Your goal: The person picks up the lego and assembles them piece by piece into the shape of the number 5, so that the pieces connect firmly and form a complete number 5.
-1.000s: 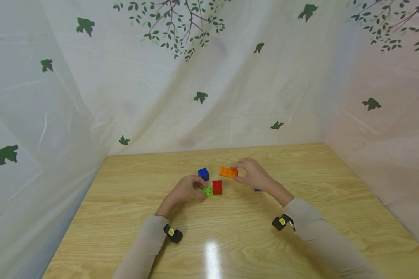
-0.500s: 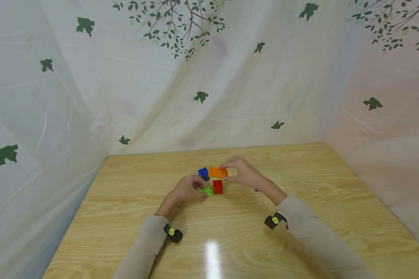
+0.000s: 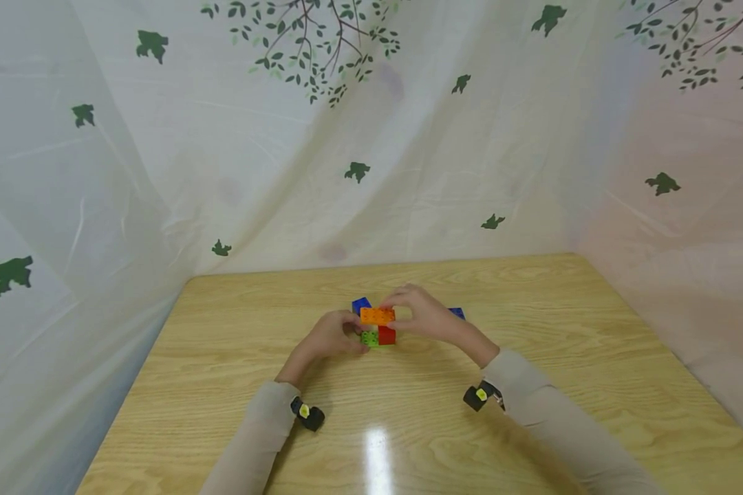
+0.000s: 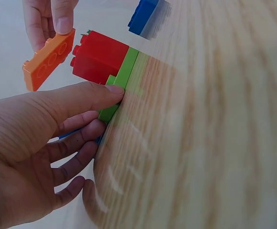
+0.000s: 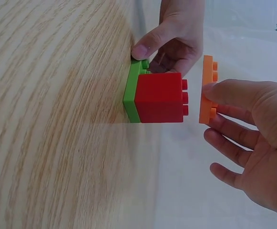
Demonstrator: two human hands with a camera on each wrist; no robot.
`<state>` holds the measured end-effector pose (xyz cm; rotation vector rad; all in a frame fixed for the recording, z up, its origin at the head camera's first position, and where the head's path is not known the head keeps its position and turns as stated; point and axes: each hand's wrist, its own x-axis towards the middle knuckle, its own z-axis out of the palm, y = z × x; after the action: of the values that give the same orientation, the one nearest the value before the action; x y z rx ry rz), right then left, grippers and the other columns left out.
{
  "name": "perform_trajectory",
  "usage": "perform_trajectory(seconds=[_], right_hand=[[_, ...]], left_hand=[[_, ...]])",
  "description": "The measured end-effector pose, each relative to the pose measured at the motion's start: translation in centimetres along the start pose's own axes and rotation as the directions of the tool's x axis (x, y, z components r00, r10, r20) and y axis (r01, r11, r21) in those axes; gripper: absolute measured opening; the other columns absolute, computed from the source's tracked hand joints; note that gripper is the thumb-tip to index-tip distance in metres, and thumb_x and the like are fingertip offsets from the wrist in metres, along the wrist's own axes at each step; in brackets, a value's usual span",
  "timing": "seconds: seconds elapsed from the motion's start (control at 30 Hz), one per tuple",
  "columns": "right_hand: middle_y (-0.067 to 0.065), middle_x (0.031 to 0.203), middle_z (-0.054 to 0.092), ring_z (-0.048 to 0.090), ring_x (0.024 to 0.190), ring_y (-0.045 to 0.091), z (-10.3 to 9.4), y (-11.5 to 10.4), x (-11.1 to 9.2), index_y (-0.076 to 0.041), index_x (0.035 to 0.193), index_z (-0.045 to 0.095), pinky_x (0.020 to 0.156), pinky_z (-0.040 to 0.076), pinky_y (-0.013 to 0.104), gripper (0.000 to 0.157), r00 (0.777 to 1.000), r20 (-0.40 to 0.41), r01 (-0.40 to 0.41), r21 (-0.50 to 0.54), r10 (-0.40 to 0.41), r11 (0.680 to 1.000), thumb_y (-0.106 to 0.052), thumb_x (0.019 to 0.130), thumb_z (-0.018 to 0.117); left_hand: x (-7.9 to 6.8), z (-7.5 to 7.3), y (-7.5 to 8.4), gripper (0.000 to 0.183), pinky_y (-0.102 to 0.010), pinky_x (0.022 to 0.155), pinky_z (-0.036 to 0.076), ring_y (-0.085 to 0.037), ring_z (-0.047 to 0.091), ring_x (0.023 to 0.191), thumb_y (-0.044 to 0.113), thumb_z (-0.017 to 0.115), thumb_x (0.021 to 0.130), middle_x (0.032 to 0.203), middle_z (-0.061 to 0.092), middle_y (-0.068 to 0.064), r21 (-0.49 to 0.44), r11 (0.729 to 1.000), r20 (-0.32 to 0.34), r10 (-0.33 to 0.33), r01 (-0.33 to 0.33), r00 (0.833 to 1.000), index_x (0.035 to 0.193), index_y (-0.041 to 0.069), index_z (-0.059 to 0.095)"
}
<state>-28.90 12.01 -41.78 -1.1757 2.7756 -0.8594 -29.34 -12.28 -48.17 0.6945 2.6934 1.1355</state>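
On the table, a flat green building brick (image 5: 132,90) carries a taller red brick (image 5: 159,98) on its right end. My left hand (image 3: 333,335) pinches the green brick's left end between thumb and fingers. My right hand (image 3: 425,315) pinches a flat orange brick (image 3: 378,316) by its right end. In the right wrist view a gap shows between the orange brick and the red brick's studs. The orange one is held above the red, studs up, reaching out over the green brick's bare studs. The left wrist view shows hollow rings on the orange brick's underside (image 4: 47,64).
A blue brick (image 3: 360,303) lies just behind the orange one, partly covered by it. Another blue brick (image 3: 457,313) sits behind my right wrist. The wooden table (image 3: 223,412) meets a pale curtain (image 3: 272,172) printed with leaves and birds.
My right hand has carried the orange brick leftward and slightly nearer, from behind the red brick to over it. My left hand has stayed on the green brick.
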Motion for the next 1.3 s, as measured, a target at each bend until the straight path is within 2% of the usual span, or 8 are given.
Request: perform_trajectory(seconds=[0.13,0.3,0.43,0.7,1.3], right_hand=[[0.009,0.120,0.070,0.061,0.115,0.031,0.32,0.26,-0.04,-0.006,0.121,0.072,0.102,0.048,0.051,0.031,1.000,0.018,-0.007,0.006,0.007,1.000,-0.014,0.092,0.076],[0.010,0.119,0.070,0.062,0.115,0.031,0.67,0.59,0.06,-0.005,0.122,0.072,0.108,0.044,0.054,0.031,0.999,0.034,-0.001,-0.011,0.001,1.000,-0.014,0.092,0.076],[0.010,0.117,0.070,0.063,0.114,0.034,0.80,0.57,0.08,-0.004,0.121,0.072,0.102,0.049,0.050,0.031,0.999,0.046,0.000,-0.023,0.001,1.000,-0.013,0.091,0.076],[0.009,0.118,0.070,0.062,0.114,0.028,0.87,0.41,0.11,-0.006,0.122,0.072,0.103,0.050,0.049,0.031,0.998,0.058,-0.012,-0.054,0.016,0.998,-0.014,0.092,0.076],[0.009,0.119,0.069,0.061,0.116,0.029,0.82,0.37,-0.11,-0.007,0.123,0.072,0.105,0.049,0.050,0.032,0.997,0.078,-0.022,-0.056,0.027,0.998,-0.014,0.092,0.076]], left_hand=[[0.04,-0.03,-0.05,0.031,-0.035,0.085,0.050,-0.014,0.059,0.088,0.020,0.091,0.073,0.094,0.071,-0.003,0.004,1.000,0.007,-0.007,0.006,1.000,0.095,0.008,0.074],[-0.01,-0.13,0.06,0.030,-0.035,0.085,0.049,-0.015,0.058,0.089,0.020,0.091,0.073,0.095,0.070,-0.004,0.005,1.000,0.016,-0.010,0.010,1.000,0.094,0.008,0.072],[-0.01,-0.13,0.06,0.031,-0.036,0.086,0.049,-0.016,0.058,0.090,0.020,0.091,0.073,0.097,0.070,-0.004,-0.004,1.000,0.015,-0.010,0.010,1.000,0.095,0.007,0.072],[0.07,0.00,-0.07,0.033,-0.036,0.088,0.050,-0.016,0.059,0.091,0.018,0.091,0.073,0.099,0.071,-0.004,-0.019,0.999,0.017,-0.033,0.033,0.999,0.100,0.007,0.074],[0.10,0.03,0.01,0.031,-0.036,0.089,0.051,-0.015,0.059,0.093,0.017,0.090,0.075,0.101,0.070,-0.003,-0.041,0.998,0.036,-0.042,0.044,0.998,0.100,0.008,0.074]])
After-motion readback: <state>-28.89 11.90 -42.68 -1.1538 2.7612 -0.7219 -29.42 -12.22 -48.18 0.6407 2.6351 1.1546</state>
